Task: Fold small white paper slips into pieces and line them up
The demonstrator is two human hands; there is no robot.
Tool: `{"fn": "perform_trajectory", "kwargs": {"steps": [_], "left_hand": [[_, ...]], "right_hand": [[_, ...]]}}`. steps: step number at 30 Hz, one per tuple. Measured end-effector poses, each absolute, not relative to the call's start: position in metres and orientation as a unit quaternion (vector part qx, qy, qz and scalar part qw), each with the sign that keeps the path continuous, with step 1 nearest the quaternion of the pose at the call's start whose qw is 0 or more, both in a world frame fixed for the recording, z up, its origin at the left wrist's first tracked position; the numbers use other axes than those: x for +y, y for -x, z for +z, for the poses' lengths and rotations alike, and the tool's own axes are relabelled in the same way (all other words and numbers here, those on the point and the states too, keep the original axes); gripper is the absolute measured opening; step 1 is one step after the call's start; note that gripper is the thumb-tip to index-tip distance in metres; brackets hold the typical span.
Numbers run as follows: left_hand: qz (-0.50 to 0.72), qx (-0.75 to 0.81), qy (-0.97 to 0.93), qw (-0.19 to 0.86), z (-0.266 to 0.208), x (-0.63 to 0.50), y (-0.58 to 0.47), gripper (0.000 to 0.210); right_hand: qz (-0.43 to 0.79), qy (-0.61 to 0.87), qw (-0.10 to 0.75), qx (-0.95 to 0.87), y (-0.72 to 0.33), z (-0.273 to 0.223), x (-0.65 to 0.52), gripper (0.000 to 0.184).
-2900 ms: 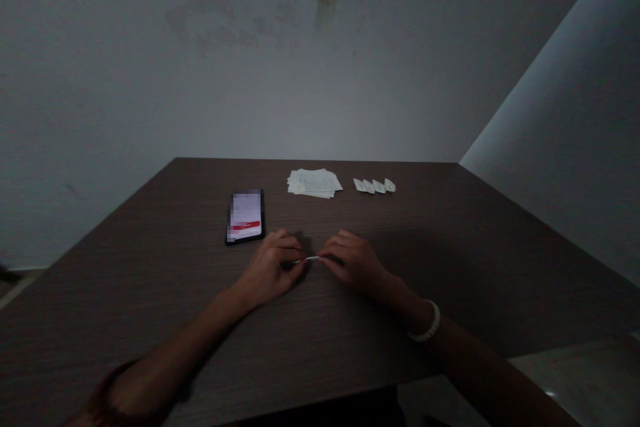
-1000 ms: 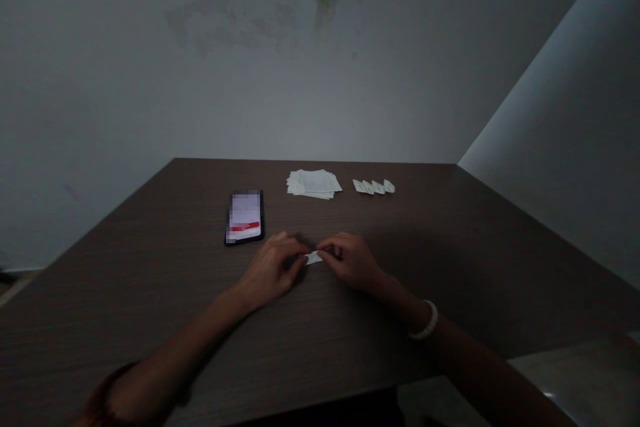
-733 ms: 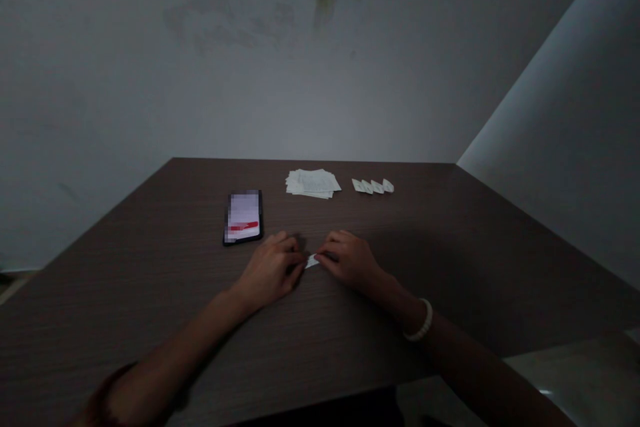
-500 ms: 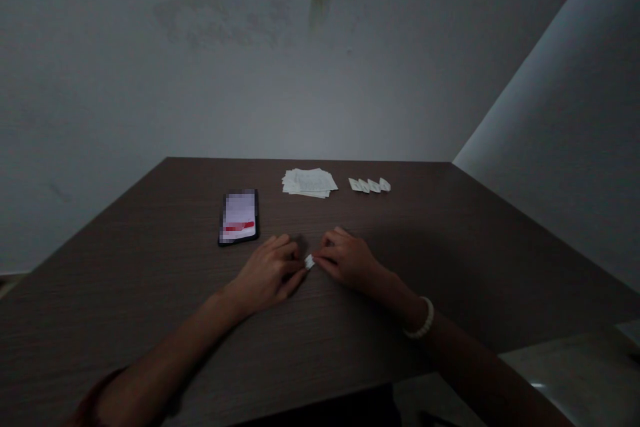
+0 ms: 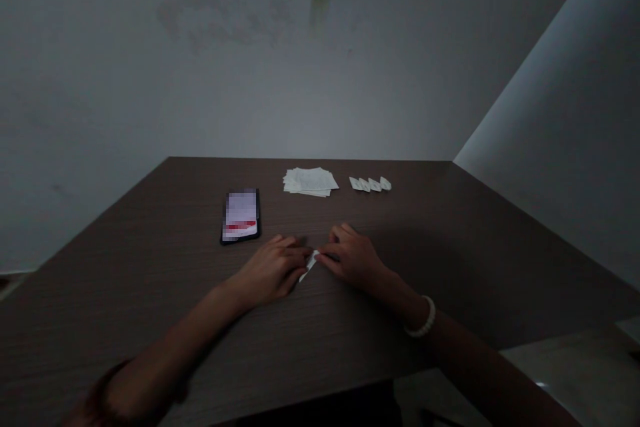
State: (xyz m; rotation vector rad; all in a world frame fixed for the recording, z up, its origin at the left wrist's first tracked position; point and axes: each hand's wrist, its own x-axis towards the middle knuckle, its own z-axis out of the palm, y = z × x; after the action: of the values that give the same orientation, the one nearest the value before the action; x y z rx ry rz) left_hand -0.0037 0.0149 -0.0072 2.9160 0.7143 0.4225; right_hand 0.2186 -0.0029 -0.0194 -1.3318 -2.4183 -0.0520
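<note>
Between my hands, on the dark table, is a small folded piece of white paper [image 5: 310, 266]. My left hand [image 5: 279, 267] is closed at its left side, fingertips pressing on it. The thumb and fingers of my right hand [image 5: 351, 252] pinch its upper right end. A narrow slanted strip of the paper shows between the two hands; the rest is covered by fingers. A pale beaded bracelet [image 5: 427, 318] circles my right wrist.
Farther back lie a loose stack of white paper sheets [image 5: 311, 181] and a row of several small folded papers [image 5: 371, 184]. A phone [image 5: 241, 216] with a lit screen rests left of my hands. The brown table [image 5: 165, 214] meets a grey wall behind.
The paper now shows as a longer slanted strip reaching down toward me, where before only a small piece was visible. My left fingers have shifted slightly along it; my right hand moved a little right.
</note>
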Motion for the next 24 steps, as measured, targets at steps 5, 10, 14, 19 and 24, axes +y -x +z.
{"fn": "perform_trajectory", "kwargs": {"steps": [5, 10, 14, 19, 24], "left_hand": [[0.119, 0.229, -0.966, 0.011, -0.0073, 0.0137, 0.0015, 0.021], [0.087, 0.225, -0.97, -0.034, -0.006, 0.0104, -0.0013, 0.014], [0.088, 0.221, -0.971, -0.037, -0.0035, 0.0088, -0.0017, 0.019], [0.093, 0.233, -0.968, -0.024, -0.0021, 0.0073, 0.0014, 0.024], [0.117, 0.242, -0.963, 0.004, -0.0025, 0.0087, 0.0068, 0.023]], "right_hand": [[-0.039, 0.459, 0.193, -0.866, -0.2197, -0.0239, -0.0033, 0.027], [-0.041, 0.444, 0.18, -0.877, -0.217, -0.0233, -0.0054, 0.024], [-0.036, 0.474, 0.18, -0.861, -0.2152, -0.019, -0.0088, 0.024], [-0.043, 0.506, 0.181, -0.842, -0.2201, -0.019, -0.0088, 0.024], [-0.055, 0.488, 0.197, -0.848, -0.2232, -0.0245, -0.0041, 0.025]]}}
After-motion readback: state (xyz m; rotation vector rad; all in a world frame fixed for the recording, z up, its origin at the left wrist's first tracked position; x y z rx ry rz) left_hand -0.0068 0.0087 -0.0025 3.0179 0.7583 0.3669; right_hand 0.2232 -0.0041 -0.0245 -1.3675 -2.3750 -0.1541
